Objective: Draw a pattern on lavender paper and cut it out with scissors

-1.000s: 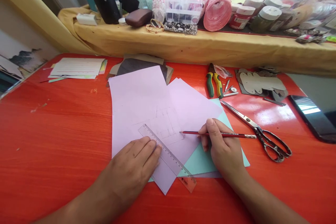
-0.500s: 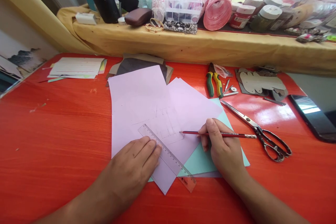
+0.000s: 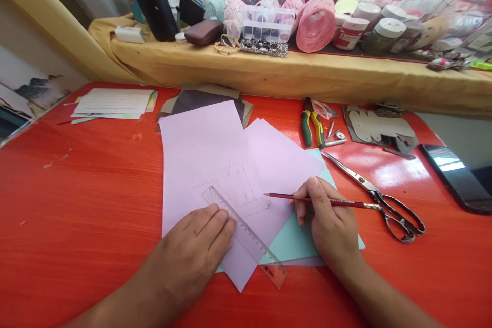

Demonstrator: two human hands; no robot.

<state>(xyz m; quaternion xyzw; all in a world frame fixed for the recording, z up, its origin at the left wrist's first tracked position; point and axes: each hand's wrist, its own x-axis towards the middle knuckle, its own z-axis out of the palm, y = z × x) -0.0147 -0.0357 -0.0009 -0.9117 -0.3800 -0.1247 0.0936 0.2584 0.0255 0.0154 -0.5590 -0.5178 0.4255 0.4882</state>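
Note:
A sheet of lilac paper with faint pencil lines lies before me, partly over a second lilac sheet and a mint-green sheet. My left hand presses a clear plastic ruler onto the paper, its fingers close together on the ruler's upper half. The ruler slants down to the right, its lower end past the paper's edge. My right hand is closed round a red and black pencil between thumb and fingers. The pencil's tip points left, near the drawn lines; I cannot tell whether it touches the paper.
Black-handled scissors lie right of my right hand. Beyond are pliers, small metal parts, grey card cutouts and a phone. Note papers lie at the far left of the red table. A cloth-covered ledge holds jars and craft supplies.
The camera view has tilted up slightly, so things sit a little lower. The pencil's eraser end has dipped a bit. My left hand and the ruler stay in place on the paper.

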